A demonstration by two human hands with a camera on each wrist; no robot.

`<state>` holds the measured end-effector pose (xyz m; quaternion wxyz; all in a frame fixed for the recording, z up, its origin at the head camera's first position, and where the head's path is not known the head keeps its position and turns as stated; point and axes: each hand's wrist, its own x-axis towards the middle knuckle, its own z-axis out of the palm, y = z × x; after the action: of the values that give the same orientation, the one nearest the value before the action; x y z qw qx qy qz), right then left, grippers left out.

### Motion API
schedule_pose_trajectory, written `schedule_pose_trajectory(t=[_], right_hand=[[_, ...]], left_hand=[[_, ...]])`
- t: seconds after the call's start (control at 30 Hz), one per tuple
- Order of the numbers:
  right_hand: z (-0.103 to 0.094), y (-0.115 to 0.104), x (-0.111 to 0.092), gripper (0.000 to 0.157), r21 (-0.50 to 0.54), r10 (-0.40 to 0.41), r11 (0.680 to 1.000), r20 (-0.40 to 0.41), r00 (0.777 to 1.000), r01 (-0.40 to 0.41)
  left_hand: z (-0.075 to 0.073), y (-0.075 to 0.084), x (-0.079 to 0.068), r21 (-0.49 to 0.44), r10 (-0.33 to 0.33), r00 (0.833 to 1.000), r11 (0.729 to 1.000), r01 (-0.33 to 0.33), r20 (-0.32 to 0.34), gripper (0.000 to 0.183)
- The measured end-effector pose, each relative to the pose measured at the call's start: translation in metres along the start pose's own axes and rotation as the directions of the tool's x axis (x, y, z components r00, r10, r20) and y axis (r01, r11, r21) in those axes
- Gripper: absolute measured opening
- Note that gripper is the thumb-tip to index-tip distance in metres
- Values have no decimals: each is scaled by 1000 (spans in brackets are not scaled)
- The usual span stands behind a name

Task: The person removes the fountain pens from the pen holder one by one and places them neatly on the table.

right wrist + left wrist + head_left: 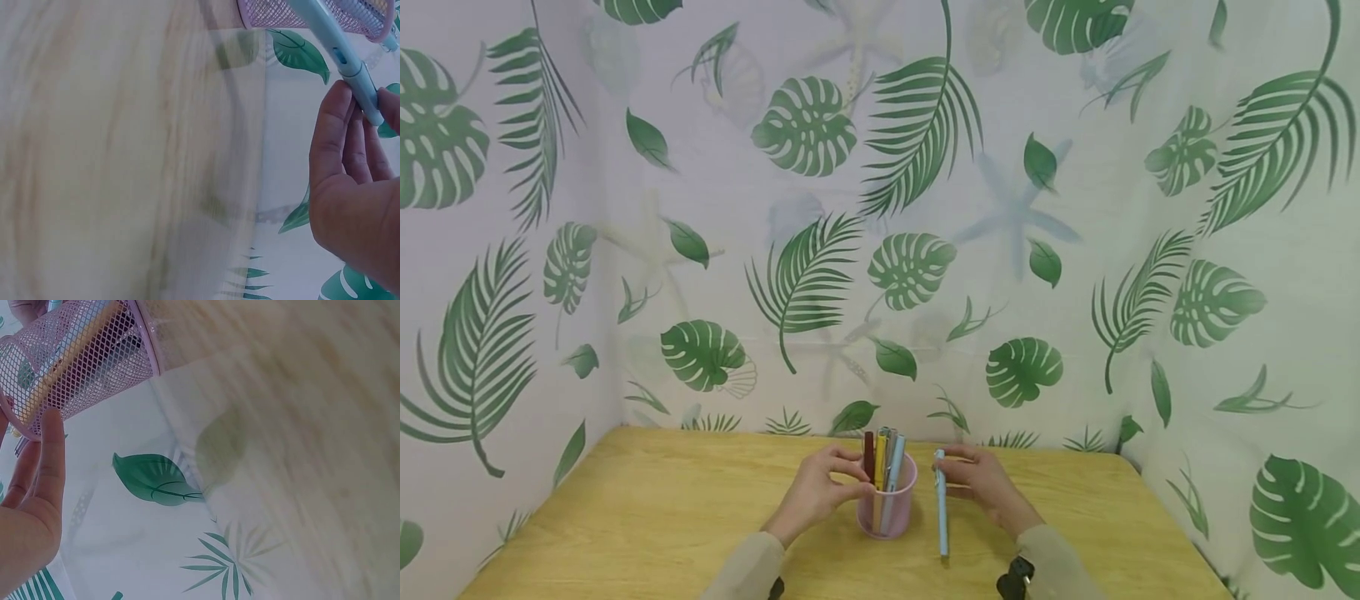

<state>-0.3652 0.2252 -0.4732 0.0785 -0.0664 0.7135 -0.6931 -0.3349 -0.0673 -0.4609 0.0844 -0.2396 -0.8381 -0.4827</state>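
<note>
A: Right hand (pixel 987 485)?
B: Fingers (pixel 331 115) clamped on blue pen (pixel 942 517) near its upper end. Pen is right of the cup (pixel 905 507), apart from it.
A: Left hand (pixel 818 490)?
B: Fingers clamped on cup, left side, near rim. Cup upright on bench (pixel 700 500), several pens (pixel 880 458) inside.
A: Beyond?
B: Leaf-print wall (pixel 955 367).

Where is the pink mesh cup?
Low centre in the head view, the pink mesh cup stands on the table between the left hand touching it and the light-blue pen in the right hand.
</note>
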Motion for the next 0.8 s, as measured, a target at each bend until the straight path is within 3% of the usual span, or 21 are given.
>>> schedule_pose_trajectory(t=[0.43,0.8], right_hand=[[0,2,2,48,-99,46,994,23,999,-44],[2,10,7,37,-178,103,978,-43,994,-109]], left_hand=[[0,-1,1,-29,-23,1000,999,23,10,13],[-2,1,0,-23,-30,999,999,31,15,14]])
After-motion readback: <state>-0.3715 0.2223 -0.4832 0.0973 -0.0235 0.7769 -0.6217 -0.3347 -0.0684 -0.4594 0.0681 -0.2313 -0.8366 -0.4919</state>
